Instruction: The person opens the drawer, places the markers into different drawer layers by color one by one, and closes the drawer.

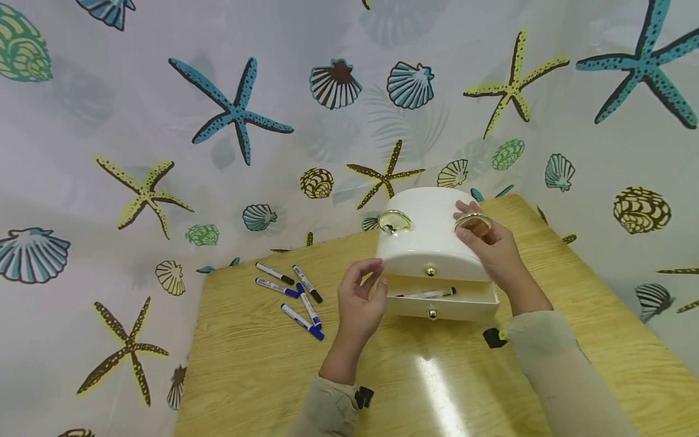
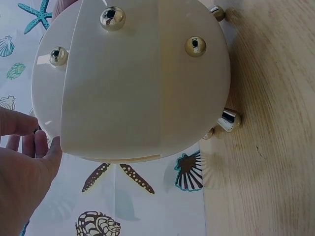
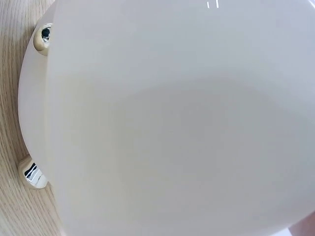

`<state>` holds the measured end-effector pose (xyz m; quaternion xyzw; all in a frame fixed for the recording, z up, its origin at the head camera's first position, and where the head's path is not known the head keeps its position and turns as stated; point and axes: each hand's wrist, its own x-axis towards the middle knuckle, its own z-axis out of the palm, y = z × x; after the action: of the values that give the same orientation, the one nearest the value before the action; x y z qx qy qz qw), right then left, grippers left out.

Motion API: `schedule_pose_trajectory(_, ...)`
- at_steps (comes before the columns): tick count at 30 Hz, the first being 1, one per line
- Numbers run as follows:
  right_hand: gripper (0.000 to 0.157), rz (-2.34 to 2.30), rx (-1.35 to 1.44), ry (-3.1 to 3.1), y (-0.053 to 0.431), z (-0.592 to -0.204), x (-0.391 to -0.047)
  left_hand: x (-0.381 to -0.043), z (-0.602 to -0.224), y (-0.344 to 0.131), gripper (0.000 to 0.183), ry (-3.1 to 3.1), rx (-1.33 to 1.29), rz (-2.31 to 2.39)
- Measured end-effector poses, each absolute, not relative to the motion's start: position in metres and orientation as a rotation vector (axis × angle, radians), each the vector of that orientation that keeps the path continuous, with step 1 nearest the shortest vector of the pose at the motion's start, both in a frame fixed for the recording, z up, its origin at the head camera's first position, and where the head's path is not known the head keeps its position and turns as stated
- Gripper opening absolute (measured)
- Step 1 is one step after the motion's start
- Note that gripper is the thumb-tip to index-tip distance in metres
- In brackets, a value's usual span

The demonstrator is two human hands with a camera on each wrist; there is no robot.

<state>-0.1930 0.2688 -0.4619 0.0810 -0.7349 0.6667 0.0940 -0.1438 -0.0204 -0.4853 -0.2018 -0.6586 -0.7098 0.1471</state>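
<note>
A white rounded drawer box (image 1: 426, 227) with gold knobs stands on the table. Its lower drawer (image 1: 464, 309) is pulled out, and a white marker (image 1: 434, 293) with a dark cap lies inside. My right hand (image 1: 494, 246) is at the box's right gold-rimmed ear (image 1: 474, 217), thumb on the near side and fingers beyond. At the left side is my left hand (image 1: 361, 297), fingers bent and thumb at the drawer's corner. The left wrist view shows that thumb beside the drawer front (image 2: 113, 88). White box surface (image 3: 187, 128) fills the right wrist view, hiding most of the right hand.
Several markers with blue or black caps, one a blue-capped marker (image 1: 302, 321), lie loose on the wooden table (image 1: 240, 376) left of the box. A sheet (image 1: 306, 30) printed with shells and starfish hangs behind and along the sides. The box has another gold-rimmed ear (image 1: 395, 223).
</note>
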Motion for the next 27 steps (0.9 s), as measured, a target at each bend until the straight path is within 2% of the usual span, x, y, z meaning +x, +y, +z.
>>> schedule_pose_trajectory(27, 0.02, 1.977, 0.27, -2.161, 0.27, -0.464, -0.193, -0.155, -0.494, -0.058, 0.029, -1.975, -0.319, -1.857)
